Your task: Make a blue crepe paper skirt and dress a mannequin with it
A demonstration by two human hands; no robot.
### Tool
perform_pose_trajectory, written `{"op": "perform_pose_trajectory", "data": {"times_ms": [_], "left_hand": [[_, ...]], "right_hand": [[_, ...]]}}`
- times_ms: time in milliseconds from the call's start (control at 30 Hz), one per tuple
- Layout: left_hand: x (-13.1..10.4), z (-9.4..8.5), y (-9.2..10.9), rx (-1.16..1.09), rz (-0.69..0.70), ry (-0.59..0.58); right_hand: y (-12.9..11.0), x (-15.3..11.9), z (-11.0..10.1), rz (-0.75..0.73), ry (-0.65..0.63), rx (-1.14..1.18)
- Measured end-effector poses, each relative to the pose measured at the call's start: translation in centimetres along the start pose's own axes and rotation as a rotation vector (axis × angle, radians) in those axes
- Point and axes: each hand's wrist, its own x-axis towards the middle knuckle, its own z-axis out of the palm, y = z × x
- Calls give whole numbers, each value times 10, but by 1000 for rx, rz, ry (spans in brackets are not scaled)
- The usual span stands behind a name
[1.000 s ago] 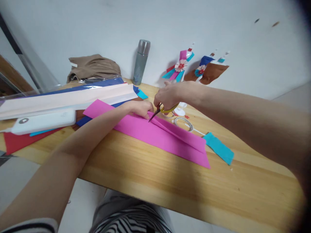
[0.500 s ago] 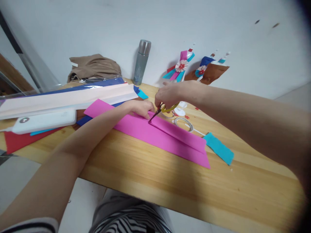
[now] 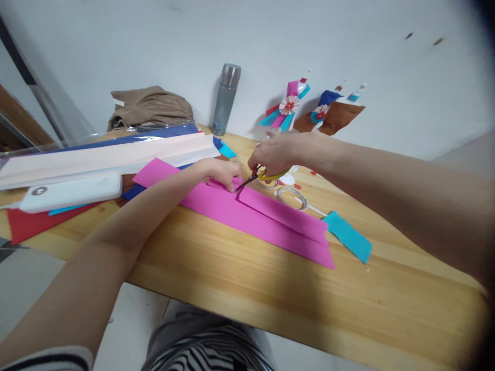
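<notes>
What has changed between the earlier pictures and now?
The right hand, holding the scissors, has shifted slightly to the right. A gap now shows near the blades in the folded strip of the pink sheet. Nothing was visibly newly grasped or let go. The left hand stays on the sheet; the bottle and turquoise piece look unmoved.

Head-worn view, forward and down.
</notes>
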Motion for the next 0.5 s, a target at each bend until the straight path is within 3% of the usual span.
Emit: {"op": "perform_pose_trajectory", "data": {"times_ms": [300, 500], "left_hand": [[-4, -5, 1, 18, -80, -16], [-9, -9, 7, 4, -87, 8]], "right_hand": [[6, -37, 15, 90, -33, 170], [-16, -52, 68, 106, 6, 435]]}}
